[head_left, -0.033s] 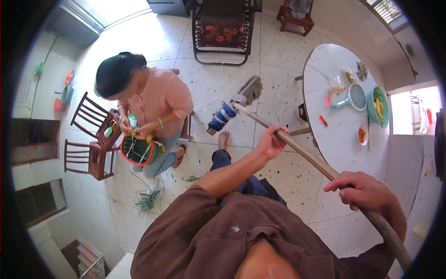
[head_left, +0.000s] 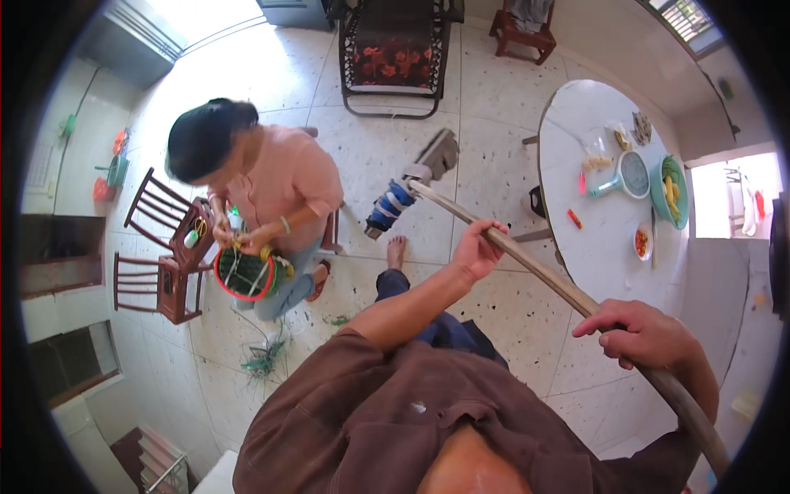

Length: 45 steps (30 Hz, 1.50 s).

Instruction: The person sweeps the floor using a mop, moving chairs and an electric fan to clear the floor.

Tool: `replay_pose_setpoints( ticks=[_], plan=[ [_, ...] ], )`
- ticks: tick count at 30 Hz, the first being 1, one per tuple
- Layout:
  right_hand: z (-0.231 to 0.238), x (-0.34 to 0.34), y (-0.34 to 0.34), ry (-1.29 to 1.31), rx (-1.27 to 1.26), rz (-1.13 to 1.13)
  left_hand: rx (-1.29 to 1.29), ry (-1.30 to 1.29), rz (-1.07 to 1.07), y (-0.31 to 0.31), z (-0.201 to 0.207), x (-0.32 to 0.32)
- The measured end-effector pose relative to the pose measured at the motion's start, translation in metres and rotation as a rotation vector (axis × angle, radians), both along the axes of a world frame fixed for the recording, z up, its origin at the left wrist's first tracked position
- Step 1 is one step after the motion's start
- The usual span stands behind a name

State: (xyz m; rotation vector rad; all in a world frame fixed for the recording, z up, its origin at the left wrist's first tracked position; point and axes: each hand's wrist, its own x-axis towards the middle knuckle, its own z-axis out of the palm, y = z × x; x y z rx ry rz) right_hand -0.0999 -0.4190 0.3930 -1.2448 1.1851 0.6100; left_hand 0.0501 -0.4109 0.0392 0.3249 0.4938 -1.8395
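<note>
Both my hands hold a long wooden pole (head_left: pixel 547 276) that slants from the lower right up to the middle of the floor. My left hand (head_left: pixel 479 257) is closed round its upper part. Lower down, my right hand (head_left: pixel 638 333) wraps it with the index finger stretched along. At the pole's far end is a crosswise head (head_left: pixel 424 175): one side is bound in blue and white wrapping, the other ends in a flat grey piece. Whether the head touches the floor I cannot tell. My bare foot (head_left: pixel 397 251) is just below it.
On the left a seated person (head_left: pixel 280 177) works over a red-rimmed basket (head_left: pixel 245 272). Two wooden chairs (head_left: pixel 169 280) stand beside them, with green scraps (head_left: pixel 263 358) on the floor. A round table (head_left: pixel 580 123) at right bears a green basin (head_left: pixel 671 189). A folding recliner (head_left: pixel 393 62) stands ahead.
The pole's head has shifted slightly to the left. Both my hands keep their hold on the pole.
</note>
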Motion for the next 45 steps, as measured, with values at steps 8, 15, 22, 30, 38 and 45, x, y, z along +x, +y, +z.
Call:
replay_pose_setpoints(
  ticks=[8, 15, 22, 30, 38, 45],
  plan=[
    [-0.11, 0.154, -0.193, -0.187, -0.144, 0.29, -0.042, -0.096, 0.405, -0.156, -0.048, 0.146],
    [-0.355, 0.238, -0.309, -0.431, 0.043, 0.096, 0.127, -0.113, 0.551, -0.29, -0.222, 0.22],
    [-0.444, 0.184, -0.241, -0.394, 0.189, -0.51, 0.526, -0.62, -0.149, -0.263, -0.291, 0.162],
    [-0.383, 0.083, -0.082, -0.283, 0.348, -0.885, 0.64, -0.559, -0.485, -0.1, -0.246, 0.044],
    [-0.257, 0.042, -0.041, -0.099, 0.347, -0.823, 0.69, -0.196, -0.726, -0.026, -0.141, -0.012],
    [-0.209, -0.006, -0.017, -0.08, 0.292, -0.994, 0.143, -0.145, -1.088, -0.027, -0.096, -0.01]
  ],
)
